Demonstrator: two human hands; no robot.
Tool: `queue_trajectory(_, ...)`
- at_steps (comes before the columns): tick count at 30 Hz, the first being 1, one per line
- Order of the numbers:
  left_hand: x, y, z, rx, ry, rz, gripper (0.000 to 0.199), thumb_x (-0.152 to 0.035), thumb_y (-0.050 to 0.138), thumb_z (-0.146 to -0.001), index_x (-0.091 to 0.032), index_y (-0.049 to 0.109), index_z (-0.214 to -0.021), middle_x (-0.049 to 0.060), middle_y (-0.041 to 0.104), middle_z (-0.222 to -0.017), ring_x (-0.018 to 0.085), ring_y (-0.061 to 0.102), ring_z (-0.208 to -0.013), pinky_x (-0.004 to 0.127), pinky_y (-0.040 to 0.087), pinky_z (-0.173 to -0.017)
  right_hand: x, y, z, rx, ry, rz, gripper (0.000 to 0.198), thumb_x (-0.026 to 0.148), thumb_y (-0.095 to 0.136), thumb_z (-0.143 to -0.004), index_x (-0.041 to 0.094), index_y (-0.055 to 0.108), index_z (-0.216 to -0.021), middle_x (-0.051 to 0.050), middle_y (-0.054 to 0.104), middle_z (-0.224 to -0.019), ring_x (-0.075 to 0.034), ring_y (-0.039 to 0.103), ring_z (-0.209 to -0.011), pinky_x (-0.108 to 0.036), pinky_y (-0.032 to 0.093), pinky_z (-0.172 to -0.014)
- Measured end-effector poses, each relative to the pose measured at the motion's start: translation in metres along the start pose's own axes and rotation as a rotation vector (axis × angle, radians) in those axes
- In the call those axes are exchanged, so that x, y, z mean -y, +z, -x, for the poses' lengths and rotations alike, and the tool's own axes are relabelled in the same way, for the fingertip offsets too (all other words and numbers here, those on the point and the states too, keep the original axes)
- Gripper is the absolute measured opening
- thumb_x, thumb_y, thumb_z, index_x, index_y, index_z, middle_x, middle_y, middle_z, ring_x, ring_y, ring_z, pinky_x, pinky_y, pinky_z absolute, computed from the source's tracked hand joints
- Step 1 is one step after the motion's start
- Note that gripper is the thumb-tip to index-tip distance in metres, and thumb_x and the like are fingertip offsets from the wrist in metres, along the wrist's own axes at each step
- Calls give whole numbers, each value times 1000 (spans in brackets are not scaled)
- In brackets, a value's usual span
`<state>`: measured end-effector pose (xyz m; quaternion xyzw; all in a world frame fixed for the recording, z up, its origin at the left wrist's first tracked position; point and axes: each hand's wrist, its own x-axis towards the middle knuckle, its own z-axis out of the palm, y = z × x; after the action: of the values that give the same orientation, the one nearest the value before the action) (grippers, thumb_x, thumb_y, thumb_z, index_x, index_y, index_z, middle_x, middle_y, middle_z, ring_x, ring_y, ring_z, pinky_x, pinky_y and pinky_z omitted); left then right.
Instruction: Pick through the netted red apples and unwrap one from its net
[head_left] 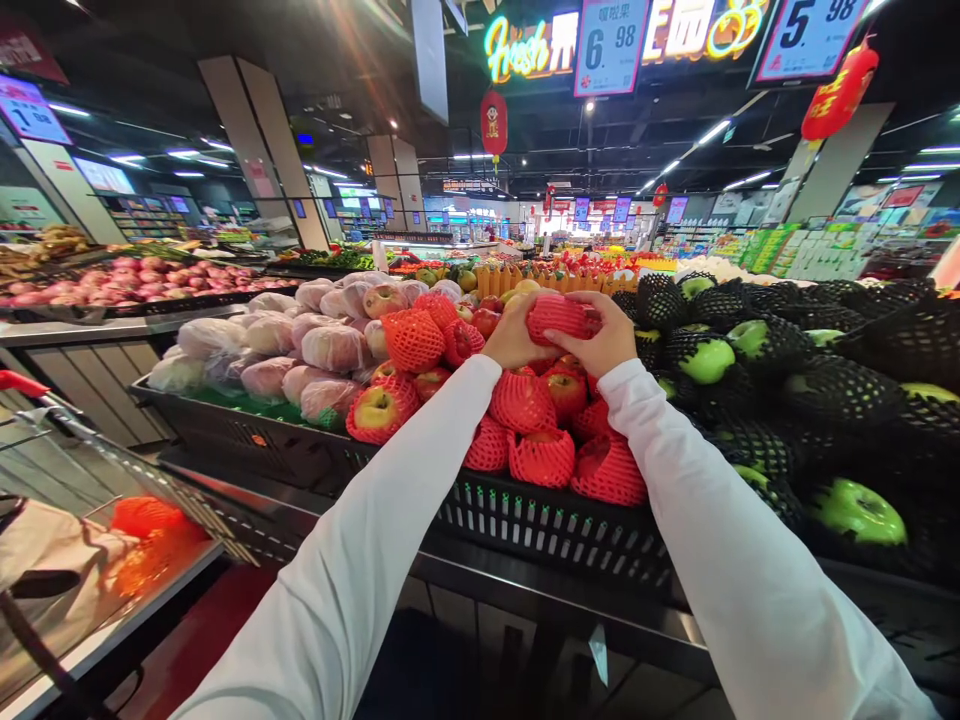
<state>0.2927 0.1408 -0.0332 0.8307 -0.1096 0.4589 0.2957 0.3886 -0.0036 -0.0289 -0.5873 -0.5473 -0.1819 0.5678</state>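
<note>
Between both hands is an apple in a red foam net (pixel 556 318), held just above the pile. My left hand (pixel 517 335) closes on its left side, and my right hand (pixel 609 335) grips its right side with the thumb across the front. Below them, several red apples in red foam nets (pixel 541 457) lie in a black slotted crate (pixel 555 515). One netted apple (pixel 379 408) at the left shows its yellow and red top. The apple's skin in my hands is mostly hidden by the net and fingers.
Plastic-wrapped apples (pixel 330 345) are heaped at the left, green apples in black nets (pixel 705 360) at the right. A shopping cart (pixel 97 450) with an orange net bag (pixel 154 540) stands at the lower left. Price signs (pixel 611 45) hang overhead.
</note>
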Motion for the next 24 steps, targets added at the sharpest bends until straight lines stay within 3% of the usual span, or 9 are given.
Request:
queue_trajectory(3,3,-2,-1,-183,-36,-101,69,-24,87,-61,-19,54,-122,11,64,-124,28,62,-116,43,48,-106,-4,4,-1,30,75,-119,65,36,84,-66,20,58,-124,-12,64,-127,-25,67,-103,-42,59,-87)
queue_trajectory(6,3,-2,-2,-319,-76,-145,76,-25,89,-62,-22,49,-125,10,63,-125,27,61,-117,43,48,-106,-8,7,-3,-23,176,-205,58,53,73,-76,21,58,-122,-10,67,-120,-21,70,-91,-41,58,-84)
queue_trajectory(8,2,-1,-2,-340,-61,-134,78,-26,90,-62,-23,48,-127,10,62,-126,26,61,-117,44,48,-106,-9,8,-4,-57,219,-213,53,64,64,-79,20,63,-107,-8,71,-105,-20,69,-83,-40,57,-81)
queue_trajectory(12,1,1,-2,-266,-6,-59,81,-34,92,-61,-23,49,-128,11,62,-126,27,60,-120,46,47,-109,-9,7,-6,-35,235,-221,55,72,70,-67,21,58,-85,-1,65,-80,-16,61,-64,-34,52,-64)
queue_trajectory(15,5,3,0,-203,-23,37,82,-37,94,-56,-20,52,-125,11,64,-121,30,58,-123,49,41,-114,-9,6,-7,-40,158,-293,56,71,74,-64,23,51,-80,2,58,-77,-13,55,-62,-30,49,-61)
queue_trajectory(19,8,5,1,-134,-108,214,74,-42,91,-60,-18,54,-119,11,64,-121,30,60,-119,50,45,-111,-13,8,-10,-24,113,-395,52,65,73,-70,25,42,-80,4,50,-72,-13,50,-64,-28,47,-62)
queue_trajectory(24,14,6,0,-264,-102,118,64,-29,90,-62,-20,52,-113,7,64,-115,25,64,-108,46,51,-103,-17,13,-9,-10,235,-290,25,34,63,-83,25,39,-82,3,52,-75,-13,49,-62,-31,47,-63)
